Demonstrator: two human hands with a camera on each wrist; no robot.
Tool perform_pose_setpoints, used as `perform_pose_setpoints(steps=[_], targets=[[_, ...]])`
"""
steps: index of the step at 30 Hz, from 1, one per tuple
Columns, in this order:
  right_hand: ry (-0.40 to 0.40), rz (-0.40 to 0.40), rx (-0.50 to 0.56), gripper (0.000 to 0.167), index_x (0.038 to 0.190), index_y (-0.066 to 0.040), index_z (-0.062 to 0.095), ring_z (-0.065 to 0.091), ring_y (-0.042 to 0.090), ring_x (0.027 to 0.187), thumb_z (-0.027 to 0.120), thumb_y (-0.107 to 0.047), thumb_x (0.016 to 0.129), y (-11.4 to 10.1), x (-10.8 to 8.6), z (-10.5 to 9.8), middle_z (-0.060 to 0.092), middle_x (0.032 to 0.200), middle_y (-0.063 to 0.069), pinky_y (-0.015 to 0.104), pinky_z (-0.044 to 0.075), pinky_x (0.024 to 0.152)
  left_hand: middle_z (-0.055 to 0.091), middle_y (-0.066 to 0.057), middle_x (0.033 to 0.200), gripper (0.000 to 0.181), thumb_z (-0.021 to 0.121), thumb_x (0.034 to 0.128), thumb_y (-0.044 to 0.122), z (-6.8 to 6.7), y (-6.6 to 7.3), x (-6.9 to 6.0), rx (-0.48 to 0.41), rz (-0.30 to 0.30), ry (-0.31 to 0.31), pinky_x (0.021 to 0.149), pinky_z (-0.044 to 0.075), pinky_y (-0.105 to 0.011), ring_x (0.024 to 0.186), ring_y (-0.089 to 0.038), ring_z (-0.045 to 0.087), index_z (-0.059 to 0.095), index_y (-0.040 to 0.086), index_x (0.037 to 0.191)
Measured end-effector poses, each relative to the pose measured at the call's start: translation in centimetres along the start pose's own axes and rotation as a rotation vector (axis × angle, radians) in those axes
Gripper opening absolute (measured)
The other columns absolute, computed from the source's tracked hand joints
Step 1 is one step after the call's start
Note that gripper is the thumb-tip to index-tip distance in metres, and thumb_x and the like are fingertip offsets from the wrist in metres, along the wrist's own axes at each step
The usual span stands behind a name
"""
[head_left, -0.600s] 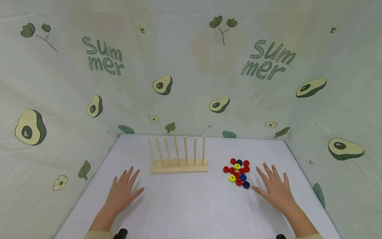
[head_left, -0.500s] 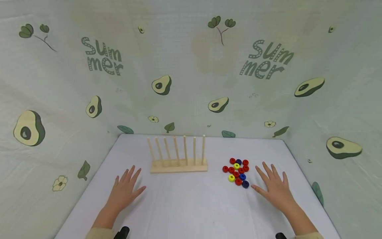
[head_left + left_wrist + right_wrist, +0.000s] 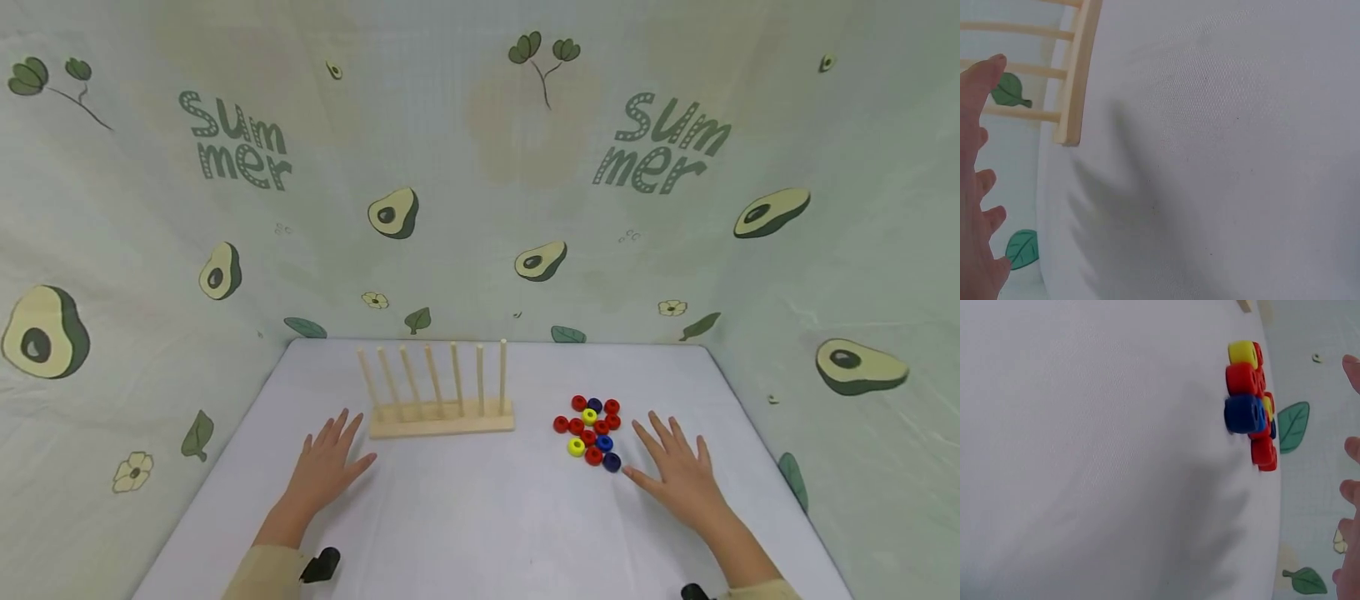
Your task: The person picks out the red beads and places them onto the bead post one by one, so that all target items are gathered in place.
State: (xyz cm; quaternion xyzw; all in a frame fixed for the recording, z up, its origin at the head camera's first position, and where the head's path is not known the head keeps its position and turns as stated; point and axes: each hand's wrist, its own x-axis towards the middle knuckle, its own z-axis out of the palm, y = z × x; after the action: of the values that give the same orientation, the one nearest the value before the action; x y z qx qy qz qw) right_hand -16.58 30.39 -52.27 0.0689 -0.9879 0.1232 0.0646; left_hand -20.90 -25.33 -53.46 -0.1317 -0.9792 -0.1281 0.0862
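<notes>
My left hand point(image 3: 324, 467) is spread above the table, left of a wooden peg rack point(image 3: 442, 423), and holds nothing. Several upright pegs stand in a row on the rack's base, with no beads on them. To the right lies a cluster of red, yellow and blue beads point(image 3: 588, 437), each with a hole. My right hand point(image 3: 677, 475) hovers just right of the cluster, fingers spread and holding nothing; its thumb is near a dark blue bead point(image 3: 611, 462). In the right wrist view the beads point(image 3: 1244, 414) look like short, thick rings.
A white table point(image 3: 480, 517) carries everything. Pale cloth walls point(image 3: 450, 275) printed with avocados and leaves rise at the back and on both sides. A black strap piece point(image 3: 321, 565) shows at the left wrist.
My left hand has moved forward and to the right, closer to the peg rack. The right hand stays beside the beads. The whole head view has shifted slightly.
</notes>
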Motion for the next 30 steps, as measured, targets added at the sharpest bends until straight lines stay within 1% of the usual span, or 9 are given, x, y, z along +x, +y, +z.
perform_pose_setpoints(steps=[3,6,10,14,17,21,22,25,30], targets=[[0.003,-0.004,0.015,0.082,0.147,-0.007,0.04,0.014,0.051,0.139,0.067,-0.053,0.085,-0.1,0.3,0.2,0.025,0.153,0.026,0.074,-0.004,0.104,0.029,-0.025,0.153,0.075,0.062,0.0923,0.048,0.3,0.0,0.4,-0.033,-0.021,-0.006,0.102,0.021,-0.072,0.136,-0.049,0.03,0.037,0.004,0.149],[0.002,-0.01,0.036,0.081,0.146,-0.005,0.041,0.015,0.051,0.138,0.067,-0.052,0.085,-0.3,0.6,0.4,0.026,0.153,0.027,0.074,0.001,0.104,0.027,-0.026,0.154,0.077,0.061,0.0931,0.047,0.8,-0.1,0.8,-0.085,-0.045,-0.019,0.103,0.02,-0.072,0.137,-0.049,0.028,0.034,0.003,0.15],[-0.011,-0.005,0.066,0.083,0.147,-0.005,0.04,0.016,0.052,0.138,0.067,-0.053,0.085,-0.6,1.1,0.6,0.026,0.153,0.027,0.074,0.005,0.103,0.022,-0.026,0.156,0.08,0.057,0.0947,0.05,1.7,-0.2,1.6,-0.179,-0.082,-0.041,0.105,0.017,-0.071,0.139,-0.049,0.023,0.028,0.003,0.152],[-0.018,0.013,0.083,0.083,0.147,-0.005,0.04,0.017,0.052,0.138,0.067,-0.053,0.085,-1.0,1.5,0.9,0.025,0.153,0.027,0.075,0.007,0.103,0.018,-0.028,0.156,0.082,0.056,0.0954,0.051,2.6,-0.3,2.6,-0.275,-0.114,-0.059,0.106,0.014,-0.071,0.14,-0.051,0.018,0.024,0.001,0.153],[-0.016,0.02,0.105,0.083,0.146,-0.004,0.039,0.017,0.053,0.137,0.068,-0.051,0.085,-1.3,1.7,1.1,0.025,0.153,0.028,0.075,0.008,0.103,0.017,-0.03,0.156,0.083,0.056,0.0954,0.05,3.2,-0.5,3.3,-0.335,-0.15,-0.072,0.107,0.012,-0.07,0.14,-0.052,0.015,0.023,-0.002,0.152],[-0.012,0.022,0.14,0.083,0.147,-0.003,0.038,0.018,0.052,0.138,0.069,-0.05,0.085,-1.7,2.0,1.4,0.025,0.153,0.028,0.075,0.008,0.103,0.011,-0.029,0.157,0.086,0.056,0.0955,0.048,3.8,-0.8,3.9,-0.429,-0.223,-0.106,0.11,0.008,-0.066,0.142,-0.051,0.008,0.018,-0.002,0.153],[-0.011,0.022,0.146,0.083,0.147,-0.003,0.038,0.018,0.052,0.138,0.069,-0.049,0.085,-1.8,2.0,1.5,0.025,0.153,0.028,0.074,0.008,0.103,0.011,-0.029,0.157,0.086,0.056,0.0954,0.048,3.9,-0.8,4.0,-0.448,-0.233,-0.108,0.11,0.007,-0.066,0.142,-0.051,0.007,0.017,-0.002,0.153],[-0.007,0.02,0.158,0.083,0.147,-0.002,0.038,0.018,0.051,0.138,0.07,-0.047,0.085,-2.0,2.2,1.7,0.025,0.153,0.028,0.074,0.009,0.104,0.011,-0.029,0.157,0.088,0.06,0.0935,0.046,4.3,-1.0,4.3,-0.477,-0.251,-0.101,0.11,0.005,-0.065,0.142,-0.051,0.007,0.017,-0.002,0.153],[0.01,0.013,0.189,0.08,0.146,-0.002,0.037,0.02,0.05,0.137,0.072,-0.04,0.085,-2.3,2.5,2.0,0.025,0.152,0.026,0.074,0.012,0.103,0.018,-0.029,0.156,0.09,0.066,0.0894,0.046,5.0,-1.3,4.8,-0.458,-0.24,-0.058,0.109,0.005,-0.068,0.14,-0.053,0.011,0.023,-0.003,0.152]])
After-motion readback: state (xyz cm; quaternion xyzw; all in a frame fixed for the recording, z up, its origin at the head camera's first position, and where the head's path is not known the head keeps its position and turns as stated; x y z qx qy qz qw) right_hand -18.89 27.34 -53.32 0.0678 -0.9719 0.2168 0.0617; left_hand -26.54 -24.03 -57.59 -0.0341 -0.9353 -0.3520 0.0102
